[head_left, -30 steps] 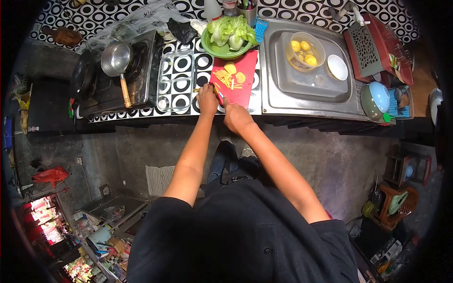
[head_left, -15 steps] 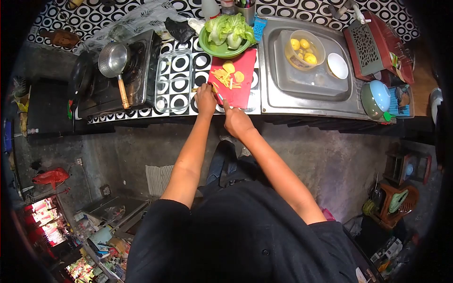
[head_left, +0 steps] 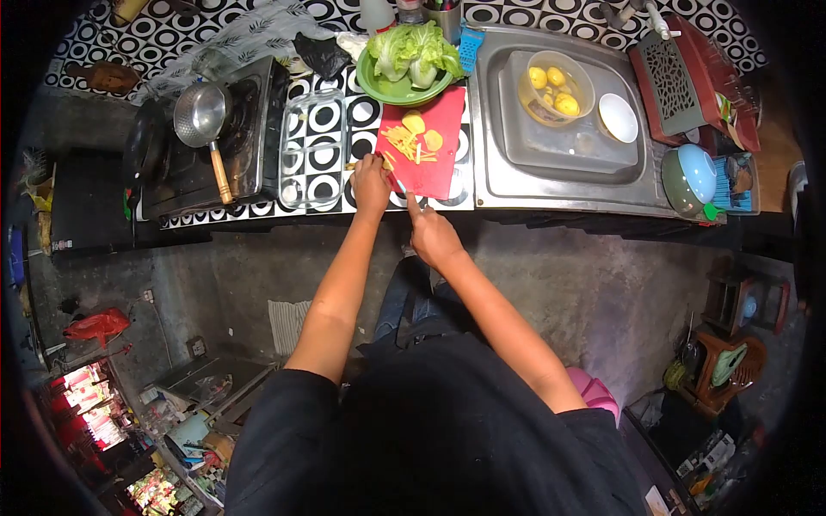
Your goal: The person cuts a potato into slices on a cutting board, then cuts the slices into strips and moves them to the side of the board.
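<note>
On the red cutting board (head_left: 443,176) lie thin yellow strips (head_left: 398,139) and larger cut pieces (head_left: 414,121), which look like potato. My left hand (head_left: 372,182) is closed at the board's left edge, its fingertips on a yellow piece (head_left: 387,161) largely hidden beneath them. At the board's front edge, my right hand (head_left: 436,234) grips a knife (head_left: 400,184). The blade points toward my left fingers, and its handle is mostly covered by my hand. Behind the board sits a green bowl (head_left: 387,90) of leafy lettuce (head_left: 417,56).
A clear glass dish (head_left: 311,205) stands left of the board, with a saucepan (head_left: 200,116) on the stove (head_left: 254,129) beyond. Rightward, the steel sink (head_left: 551,191) bears a tub (head_left: 527,112) of yellow potatoes in water and a white bowl (head_left: 617,118). A dish rack (head_left: 680,77) stands farther right.
The view has shifted slightly. My right hand and the knife have drawn back a little toward me; my left hand stays on the yellow piece.
</note>
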Tool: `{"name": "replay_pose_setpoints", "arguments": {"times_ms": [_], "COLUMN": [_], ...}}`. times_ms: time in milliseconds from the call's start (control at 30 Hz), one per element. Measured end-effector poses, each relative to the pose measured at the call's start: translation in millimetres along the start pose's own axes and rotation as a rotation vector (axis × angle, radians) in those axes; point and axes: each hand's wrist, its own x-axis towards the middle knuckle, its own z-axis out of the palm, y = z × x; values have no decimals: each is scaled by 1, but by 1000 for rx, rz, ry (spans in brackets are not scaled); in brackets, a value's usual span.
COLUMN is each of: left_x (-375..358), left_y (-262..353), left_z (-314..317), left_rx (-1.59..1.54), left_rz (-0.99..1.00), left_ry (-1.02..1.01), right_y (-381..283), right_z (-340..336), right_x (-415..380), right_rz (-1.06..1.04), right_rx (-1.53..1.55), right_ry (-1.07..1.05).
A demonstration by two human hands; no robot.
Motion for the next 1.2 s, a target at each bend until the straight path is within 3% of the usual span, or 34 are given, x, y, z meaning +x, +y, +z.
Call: {"name": "replay_pose_setpoints", "arguments": {"times_ms": [1200], "left_x": [0], "left_y": [0], "left_z": [0], "left_rx": [12], "left_rz": [-25], "left_ry": [-48], "right_y": [20], "right_z": [18], "right_x": [-12], "right_rz": [12], "right_rx": [11], "right_ry": [-54]}}
